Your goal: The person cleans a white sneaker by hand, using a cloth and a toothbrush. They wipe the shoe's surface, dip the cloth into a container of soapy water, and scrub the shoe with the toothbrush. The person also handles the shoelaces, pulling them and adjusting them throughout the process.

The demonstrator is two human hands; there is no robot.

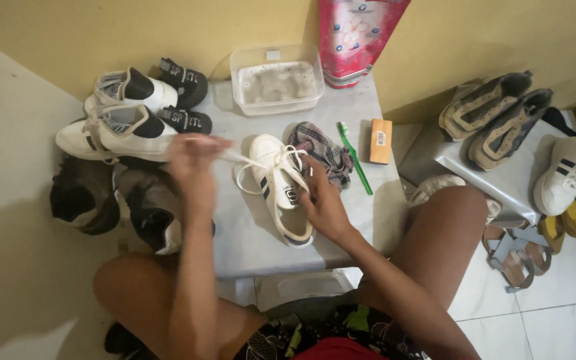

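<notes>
White low-top sneaker (281, 190) with a dark stripe lies mid-table, its white lace (251, 162) pulled taut.
Left hand (191, 160) pinches the lace; right hand (321, 203) grips the shoe. Tugging too hard could unthread it, or nudge the green toothbrush (355, 157) lying just right.

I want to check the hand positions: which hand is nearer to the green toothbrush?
The right hand. It rests on the white shoe, a little left of the green toothbrush. The left hand is farther left, beyond the shoe, pulling a lace.
</notes>
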